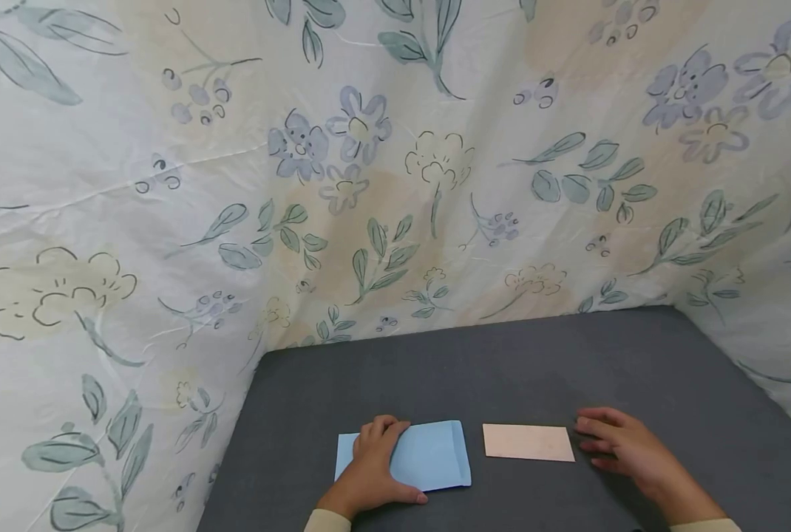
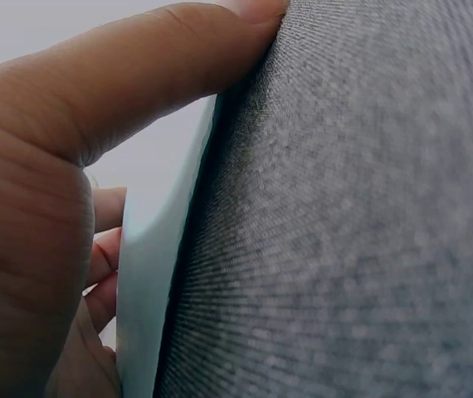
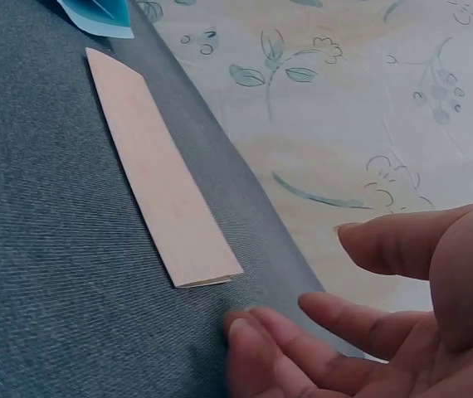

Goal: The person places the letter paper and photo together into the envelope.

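At nine o'clock from the flat, peach-coloured rectangular paper piece (image 1: 528, 442), my left hand (image 1: 373, 462) gripped a light blue rectangular paper envelope (image 1: 429, 452) across its width, fingers bent at the twelve o'clock edge and thumb at the six o'clock edge. My right hand (image 1: 622, 447) was wide, its fingers parted just beside the three o'clock end of the peach-coloured piece. From the head, that piece looked like a single sheet; only the right wrist view showed its layers, slightly apart at the end nearest my fingers. The left wrist view alone revealed my thumb reaching past the envelope's near rim, its tip down by the dark grey ribbed cloth (image 1: 475, 369).

A narrow strip of grey separated the envelope from the peach-coloured piece, whose four edges were all uncovered. At twelve o'clock from both, the cloth ran on to the hanging white floral fabric (image 1: 369, 185), giving my hands room; more grey stretched toward two o'clock beyond my right hand. At nine o'clock from the envelope, the same fabric bordered the cloth.
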`<state>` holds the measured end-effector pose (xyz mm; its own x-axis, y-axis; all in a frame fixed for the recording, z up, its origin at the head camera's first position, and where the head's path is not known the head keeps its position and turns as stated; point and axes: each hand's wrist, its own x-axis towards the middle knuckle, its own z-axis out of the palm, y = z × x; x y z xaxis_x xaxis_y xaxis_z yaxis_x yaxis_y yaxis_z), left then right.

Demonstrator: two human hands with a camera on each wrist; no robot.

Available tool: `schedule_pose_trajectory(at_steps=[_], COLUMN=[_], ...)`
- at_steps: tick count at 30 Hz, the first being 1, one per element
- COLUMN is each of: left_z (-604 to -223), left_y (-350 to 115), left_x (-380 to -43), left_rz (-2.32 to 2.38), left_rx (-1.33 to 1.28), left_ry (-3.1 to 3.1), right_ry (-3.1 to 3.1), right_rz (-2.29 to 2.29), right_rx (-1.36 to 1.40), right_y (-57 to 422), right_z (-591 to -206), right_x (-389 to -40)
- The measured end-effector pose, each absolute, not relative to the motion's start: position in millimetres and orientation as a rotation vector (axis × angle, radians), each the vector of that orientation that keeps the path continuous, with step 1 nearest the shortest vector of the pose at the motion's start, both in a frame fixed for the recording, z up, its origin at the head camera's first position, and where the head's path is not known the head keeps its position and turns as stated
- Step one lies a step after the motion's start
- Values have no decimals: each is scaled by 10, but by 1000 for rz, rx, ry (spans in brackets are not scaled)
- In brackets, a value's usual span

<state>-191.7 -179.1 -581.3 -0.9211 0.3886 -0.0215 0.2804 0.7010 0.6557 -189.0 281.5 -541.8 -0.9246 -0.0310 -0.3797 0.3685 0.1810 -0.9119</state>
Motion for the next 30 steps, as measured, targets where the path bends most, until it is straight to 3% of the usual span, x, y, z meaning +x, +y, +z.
schedule_pose_trajectory(at_steps=[13,30], left_z=[-5765,-5767], left_y=[-1753,-1727], left_x=[-1945,-1888], left_rz=[1027,991], left_rx=[513,485], left_ry=[2741,2774], right_ry=[2112,1871], right_rz=[-1770,-1935], right_rx=[325,126], right_y=[2746,2694], right_z=[-5317,-5360], right_x=[-1937,-1878])
